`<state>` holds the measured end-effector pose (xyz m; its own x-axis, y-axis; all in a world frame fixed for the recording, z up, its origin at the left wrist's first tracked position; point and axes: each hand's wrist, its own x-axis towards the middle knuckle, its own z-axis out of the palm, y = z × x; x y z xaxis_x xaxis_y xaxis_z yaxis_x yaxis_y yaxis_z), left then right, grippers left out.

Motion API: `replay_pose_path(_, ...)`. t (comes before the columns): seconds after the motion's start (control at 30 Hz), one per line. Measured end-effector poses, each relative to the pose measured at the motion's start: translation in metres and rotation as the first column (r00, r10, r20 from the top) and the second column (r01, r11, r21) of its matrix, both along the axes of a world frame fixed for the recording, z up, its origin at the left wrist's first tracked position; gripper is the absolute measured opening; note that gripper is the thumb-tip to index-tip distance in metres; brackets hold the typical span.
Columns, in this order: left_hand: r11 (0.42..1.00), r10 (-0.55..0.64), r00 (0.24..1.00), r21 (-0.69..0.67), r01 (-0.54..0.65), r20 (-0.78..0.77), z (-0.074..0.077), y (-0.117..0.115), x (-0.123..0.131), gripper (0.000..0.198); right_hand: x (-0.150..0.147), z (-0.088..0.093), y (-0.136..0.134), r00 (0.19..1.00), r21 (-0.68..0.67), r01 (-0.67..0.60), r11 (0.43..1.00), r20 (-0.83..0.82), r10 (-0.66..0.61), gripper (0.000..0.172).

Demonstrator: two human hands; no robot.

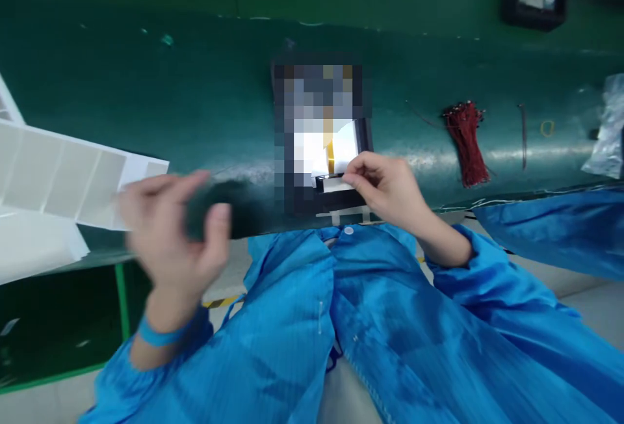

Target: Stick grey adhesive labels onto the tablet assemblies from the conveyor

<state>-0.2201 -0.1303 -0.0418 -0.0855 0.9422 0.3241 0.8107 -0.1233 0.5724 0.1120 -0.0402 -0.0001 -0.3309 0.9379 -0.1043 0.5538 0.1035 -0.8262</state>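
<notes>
At the front edge of the green bench stands a black tray-like frame (359, 199) holding a bright white panel (312, 151) with an amber ribbon strip (331, 157). Its upper part is pixelated. My right hand (390, 190) pinches the right end of a small white strip (335, 185) with a dark edge, at the lower side of the panel. Smeared by motion, my left hand (175, 235) is raised left of the frame with thumb and fingers apart. It overlaps the end of a sheet of pale grey rectangular labels (63, 173); no held thing shows in it.
Right of the frame lie a bundle of dark red wires (467, 144), a single wire (524, 136), a yellow rubber band (547, 128) and a clear plastic bag (607, 131). Another black tray (533, 17) sits at the far right back. White sheets (39, 242) lie at the left.
</notes>
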Motion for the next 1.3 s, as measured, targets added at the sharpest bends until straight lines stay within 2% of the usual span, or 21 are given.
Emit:
replay_pose_path(0.03,0.992,-0.106,0.994,0.059,0.107,-0.025,-0.003,0.009,0.023,0.049,-0.003,-0.006,-0.001,1.000,-0.037,0.004,0.999,-0.004,-0.004,0.014)
replay_pose_path(0.1,0.963,-0.231,0.971,0.131,0.237,-0.059,-0.006,0.023,0.061,0.038,-0.011,-0.013,0.000,1.000,-0.078,0.015,0.997,-0.010,-0.016,0.015)
replay_pose_path(0.2,0.941,-0.293,0.954,0.159,0.300,-0.064,-0.008,0.033,0.086,0.033,-0.019,-0.015,0.004,1.000,-0.093,0.013,0.996,0.007,-0.012,0.014)
replay_pose_path(0.37,0.913,-0.364,0.927,0.162,0.373,-0.086,-0.016,0.034,0.084,0.033,-0.021,-0.012,0.010,0.999,-0.078,-0.020,0.997,0.044,0.024,0.013)
replay_pose_path(0.53,0.910,-0.381,0.921,0.146,0.388,-0.078,-0.021,0.035,0.086,0.035,-0.022,-0.010,0.012,0.996,-0.115,-0.017,0.993,0.083,0.027,0.013)
replay_pose_path(0.93,0.885,-0.428,0.891,0.129,0.447,-0.153,-0.017,0.041,0.093,0.036,-0.026,-0.008,0.012,0.989,-0.067,-0.047,0.997,0.136,0.056,0.013)
replay_pose_path(1.3,0.899,-0.422,0.898,0.066,0.432,-0.127,-0.016,0.040,0.094,0.035,-0.027,-0.008,0.012,0.981,-0.059,-0.055,0.997,0.184,0.065,0.011)
